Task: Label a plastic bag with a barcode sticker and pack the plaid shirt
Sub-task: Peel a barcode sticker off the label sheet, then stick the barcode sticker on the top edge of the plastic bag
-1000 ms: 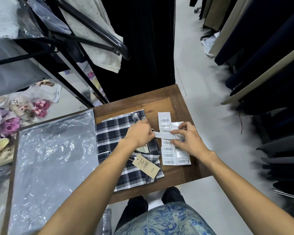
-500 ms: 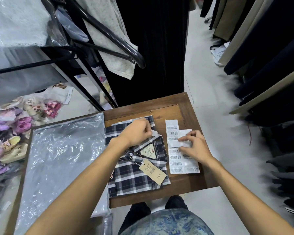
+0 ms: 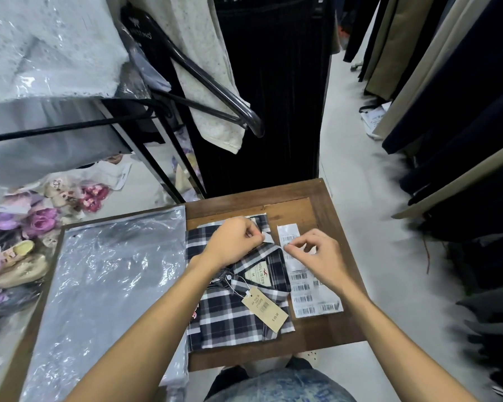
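Observation:
A folded navy-and-white plaid shirt with a kraft price tag lies on the small wooden table. To its right lies a white barcode sticker sheet. My left hand rests over the shirt's collar end, its fingertips pinched on a small white barcode sticker. My right hand hovers over the sheet, with thumb and forefinger pinched on its left edge. A stack of clear plastic bags lies flat to the left of the shirt.
A black clothes rack with hanging garments stands beyond the table. Bagged shoes pile up at the far left. Dark hanging clothes line the right side, with pale floor between them and the table.
My left hand has pulled a sticker off the sheet and drawn it left over the shirt. My right hand stays at the sheet, and the hands are now apart.

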Tool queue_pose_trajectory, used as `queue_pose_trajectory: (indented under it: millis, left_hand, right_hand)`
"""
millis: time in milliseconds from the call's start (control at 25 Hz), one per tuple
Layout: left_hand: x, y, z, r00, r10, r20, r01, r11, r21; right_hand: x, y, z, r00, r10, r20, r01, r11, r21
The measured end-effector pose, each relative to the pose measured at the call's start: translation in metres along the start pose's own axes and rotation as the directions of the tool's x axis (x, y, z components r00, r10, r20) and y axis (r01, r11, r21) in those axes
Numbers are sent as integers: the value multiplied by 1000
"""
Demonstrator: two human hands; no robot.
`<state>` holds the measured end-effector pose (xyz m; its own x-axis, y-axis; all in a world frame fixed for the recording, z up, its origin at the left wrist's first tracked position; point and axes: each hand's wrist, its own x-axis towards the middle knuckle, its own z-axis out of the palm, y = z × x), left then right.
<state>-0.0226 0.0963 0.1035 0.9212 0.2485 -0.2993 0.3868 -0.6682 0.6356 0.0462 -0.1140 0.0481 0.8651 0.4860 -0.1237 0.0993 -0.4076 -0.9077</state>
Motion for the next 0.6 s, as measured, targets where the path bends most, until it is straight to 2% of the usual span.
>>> queue_pose_trajectory:
  millis: [80,200,400,480,600]
  left_hand:
    - [-9,3,-15,987,22,-157,-19,1000,20]
    - [-17,0,-10,952,11,-306,-9,1000,8]
    - [-23,5,8,922,122,-368,-96,992,88]
    - [-24,6,10,904,160,-397,-120,985,123]
    - [-29,3,20,874,120,-471,-61,988,139]
  right_hand:
    - [7,-34,10,999,-39,31,34,988,149]
    - [13,-62,25,990,45,135,-87,943,323]
    - [9,-66,29,978,176,113,-208,871,445]
    - [12,-68,28,964,223,147,-267,847,460]
    - [14,-74,32,934,295,203,-356,829,432]
